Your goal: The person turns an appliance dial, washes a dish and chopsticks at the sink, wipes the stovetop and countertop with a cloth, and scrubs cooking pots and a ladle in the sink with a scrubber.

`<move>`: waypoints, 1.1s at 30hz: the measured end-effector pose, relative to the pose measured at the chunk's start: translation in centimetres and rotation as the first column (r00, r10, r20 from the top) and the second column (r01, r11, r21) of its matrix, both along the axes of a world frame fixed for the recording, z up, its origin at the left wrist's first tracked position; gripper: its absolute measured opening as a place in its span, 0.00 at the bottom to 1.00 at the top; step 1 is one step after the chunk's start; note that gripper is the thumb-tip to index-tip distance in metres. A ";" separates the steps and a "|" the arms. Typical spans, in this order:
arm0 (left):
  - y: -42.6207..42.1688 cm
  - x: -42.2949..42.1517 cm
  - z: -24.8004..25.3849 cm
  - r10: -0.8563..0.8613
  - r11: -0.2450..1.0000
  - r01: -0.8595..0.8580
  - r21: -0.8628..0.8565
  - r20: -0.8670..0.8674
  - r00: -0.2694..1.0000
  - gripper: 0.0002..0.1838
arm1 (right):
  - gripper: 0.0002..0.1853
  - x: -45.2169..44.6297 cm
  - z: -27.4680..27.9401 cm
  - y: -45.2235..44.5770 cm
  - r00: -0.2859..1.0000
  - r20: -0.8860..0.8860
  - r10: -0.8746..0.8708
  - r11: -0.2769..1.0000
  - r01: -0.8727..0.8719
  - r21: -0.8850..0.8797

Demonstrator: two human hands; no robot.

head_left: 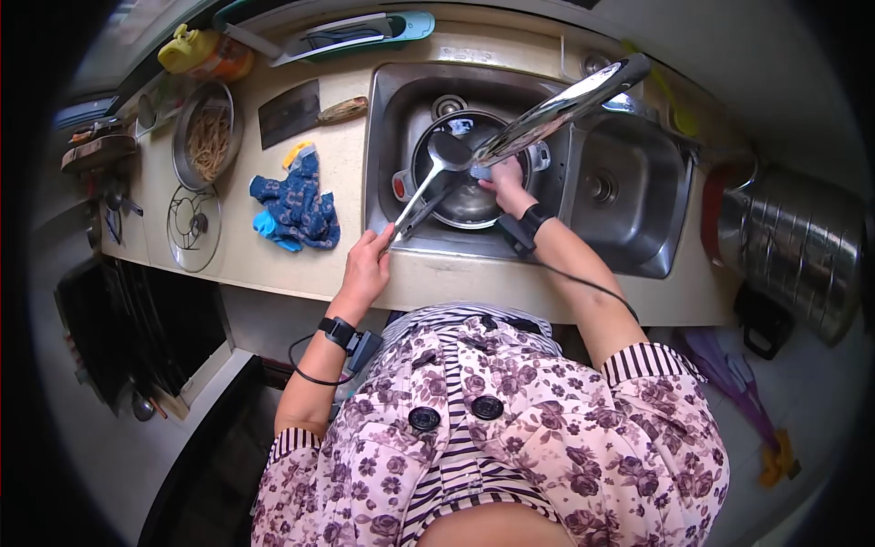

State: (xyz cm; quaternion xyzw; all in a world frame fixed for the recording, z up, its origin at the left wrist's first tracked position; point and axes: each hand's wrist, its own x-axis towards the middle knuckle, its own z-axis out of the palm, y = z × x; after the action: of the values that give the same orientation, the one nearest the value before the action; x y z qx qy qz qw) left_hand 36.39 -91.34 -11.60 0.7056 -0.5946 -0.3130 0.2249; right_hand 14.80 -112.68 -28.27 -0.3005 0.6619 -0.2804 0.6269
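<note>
My left hand (366, 266) is closed round the handle of a metal ladle (448, 151), whose round head is over the pot in the left sink basin. A dark handle (427, 206) lies alongside the ladle; whose handle it is I cannot tell. My right hand (507, 185) reaches into the metal pot (474, 206), below the shiny faucet (565, 108). Its fingers are curled together at a small pale-blue piece (479, 170), too little of which shows to name. The pot sits in the left basin (392, 118) of the steel sink.
Left of the sink lie a cleaver (290, 114), a blue patterned cloth (299, 202), a glass lid (193, 239) and a pan (188, 169) with brownish strips in it. A yellow-capped bottle (205, 55) stands behind. The right basin (629, 187) adjoins; a large metal pot (802, 246) is farther right.
</note>
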 end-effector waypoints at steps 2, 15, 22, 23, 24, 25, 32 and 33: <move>0.0 -0.4 -0.6 0.015 1.000 -0.015 -0.001 -0.015 1.000 0.28 | 0.16 2.2 5.9 2.3 0.939 -0.244 0.242 0.970 -0.243 0.026; -1.4 1.2 0.9 -0.044 0.994 0.047 0.102 -0.025 0.999 0.23 | 0.25 -2.4 -4.8 -3.8 0.622 -0.682 0.385 0.672 -0.695 -0.255; -6.4 0.3 -2.8 0.340 0.863 0.011 0.506 -0.595 0.729 0.24 | 0.19 1.2 -0.4 -0.5 0.666 -0.677 0.314 0.599 -0.692 -0.403; -7.1 0.5 -4.5 0.387 0.857 0.015 0.516 -0.660 0.644 0.21 | 0.19 1.7 0.4 -0.3 0.693 -0.621 0.365 0.609 -0.683 -0.404; -7.8 0.8 -5.5 0.427 0.851 0.022 0.525 -0.716 0.551 0.19 | 0.18 2.3 1.3 0.1 0.718 -0.562 0.411 0.620 -0.672 -0.405; -8.6 0.9 -4.5 0.528 0.813 0.002 0.583 -0.738 0.419 0.14 | 0.18 3.1 2.6 0.8 0.720 -0.534 0.443 0.640 -0.671 -0.374; -10.5 0.5 -2.9 0.757 0.634 -0.071 0.770 -0.636 -0.148 0.10 | 0.17 7.2 11.6 7.2 0.820 -0.199 0.537 0.536 -0.514 -0.670; -10.7 1.4 -6.6 0.737 0.652 0.017 0.758 -0.628 -0.251 0.10 | 0.15 7.3 12.6 7.8 0.787 -0.211 0.580 0.494 -0.546 -0.677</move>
State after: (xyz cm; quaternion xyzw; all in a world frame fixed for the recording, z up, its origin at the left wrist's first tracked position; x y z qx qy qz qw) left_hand 37.75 -102.05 -18.22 0.4170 0.1446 -0.7641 0.4705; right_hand 22.11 -104.85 -15.64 -0.7094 0.3524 -0.2987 0.5324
